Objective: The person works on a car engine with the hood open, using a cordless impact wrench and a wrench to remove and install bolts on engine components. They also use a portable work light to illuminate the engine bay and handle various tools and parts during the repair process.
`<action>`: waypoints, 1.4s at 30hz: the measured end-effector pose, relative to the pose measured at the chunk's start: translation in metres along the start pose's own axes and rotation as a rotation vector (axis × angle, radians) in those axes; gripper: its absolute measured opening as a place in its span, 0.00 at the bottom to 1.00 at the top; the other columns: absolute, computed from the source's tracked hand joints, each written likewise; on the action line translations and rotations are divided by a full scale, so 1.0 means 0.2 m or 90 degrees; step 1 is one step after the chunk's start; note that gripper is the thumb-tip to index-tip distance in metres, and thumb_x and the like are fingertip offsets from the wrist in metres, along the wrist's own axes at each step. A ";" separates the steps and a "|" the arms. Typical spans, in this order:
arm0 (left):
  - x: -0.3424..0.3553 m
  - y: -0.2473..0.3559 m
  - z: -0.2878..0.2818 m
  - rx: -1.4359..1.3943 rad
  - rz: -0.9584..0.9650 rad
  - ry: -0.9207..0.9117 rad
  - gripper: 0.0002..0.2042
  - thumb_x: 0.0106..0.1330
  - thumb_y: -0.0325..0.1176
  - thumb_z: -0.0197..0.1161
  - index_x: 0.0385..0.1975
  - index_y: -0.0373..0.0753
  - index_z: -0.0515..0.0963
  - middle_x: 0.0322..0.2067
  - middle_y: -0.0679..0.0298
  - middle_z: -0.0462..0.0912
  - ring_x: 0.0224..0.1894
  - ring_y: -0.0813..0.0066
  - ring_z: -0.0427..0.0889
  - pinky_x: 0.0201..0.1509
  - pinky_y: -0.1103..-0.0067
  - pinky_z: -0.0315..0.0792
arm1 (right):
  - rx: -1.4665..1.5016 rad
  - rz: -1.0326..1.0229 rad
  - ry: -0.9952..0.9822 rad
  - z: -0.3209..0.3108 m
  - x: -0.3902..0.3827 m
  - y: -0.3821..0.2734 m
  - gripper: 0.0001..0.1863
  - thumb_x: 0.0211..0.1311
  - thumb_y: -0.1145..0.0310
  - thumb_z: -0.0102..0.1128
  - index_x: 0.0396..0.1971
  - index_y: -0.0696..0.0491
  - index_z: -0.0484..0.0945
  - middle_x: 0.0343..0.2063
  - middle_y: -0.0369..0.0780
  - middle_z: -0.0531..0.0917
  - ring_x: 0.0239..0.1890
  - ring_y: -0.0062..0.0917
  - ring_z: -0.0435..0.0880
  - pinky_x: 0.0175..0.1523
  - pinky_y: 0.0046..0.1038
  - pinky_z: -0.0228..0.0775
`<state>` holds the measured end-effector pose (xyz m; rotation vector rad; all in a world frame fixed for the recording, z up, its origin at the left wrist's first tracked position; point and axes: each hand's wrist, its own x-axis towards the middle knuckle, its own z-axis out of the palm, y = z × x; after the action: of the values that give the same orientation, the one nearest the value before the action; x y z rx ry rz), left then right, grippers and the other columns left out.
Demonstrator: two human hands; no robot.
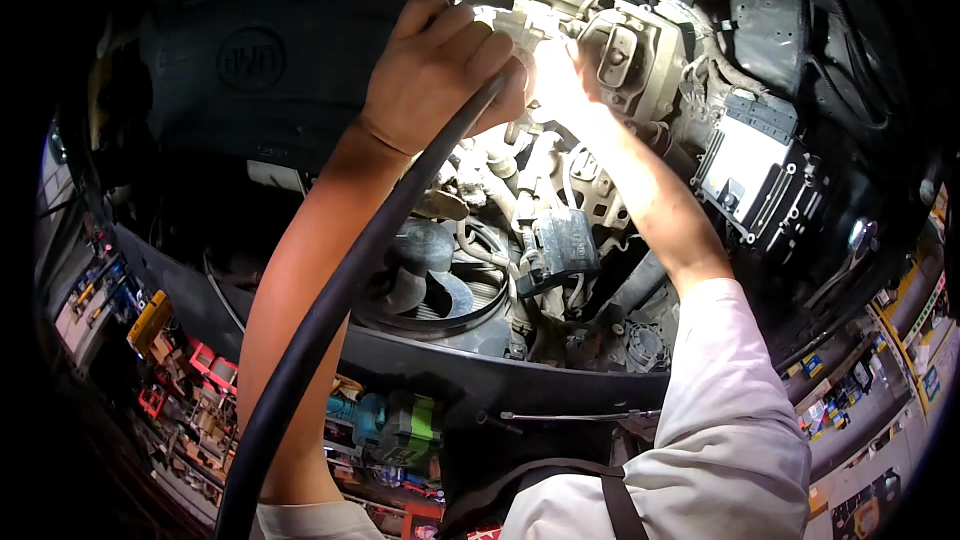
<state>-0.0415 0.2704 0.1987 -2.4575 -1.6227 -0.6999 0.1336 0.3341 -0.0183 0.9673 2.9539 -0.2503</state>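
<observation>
Fingers of my left hand are curled round the upper end of a thick black hose, which runs down past my left forearm to the lower edge. My right hand reaches into the brightly lit engine, just right of my left hand; glare washes out its fingers, so I cannot tell what they grip. A metal housing with an oval part sits just right of that hand.
A black plastic cover fills the upper left. At right is a silver control module; below lie a cooling fan and the front edge of the engine bay. A green-and-black power tool and shelves of parts show beyond.
</observation>
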 end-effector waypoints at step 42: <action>0.00 0.00 -0.02 -0.001 0.000 -0.014 0.09 0.58 0.40 0.55 0.21 0.43 0.71 0.17 0.69 0.73 0.24 0.74 0.72 0.43 0.74 0.62 | 0.398 0.212 0.048 0.14 -0.08 -0.12 0.23 0.52 0.67 0.61 0.50 0.54 0.70 0.38 0.43 0.78 0.37 0.27 0.78 0.39 0.25 0.76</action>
<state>-0.0424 0.2682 0.2021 -2.4749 -1.6305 -0.6771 0.1312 0.3005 -0.0421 1.5219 2.7423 -1.1872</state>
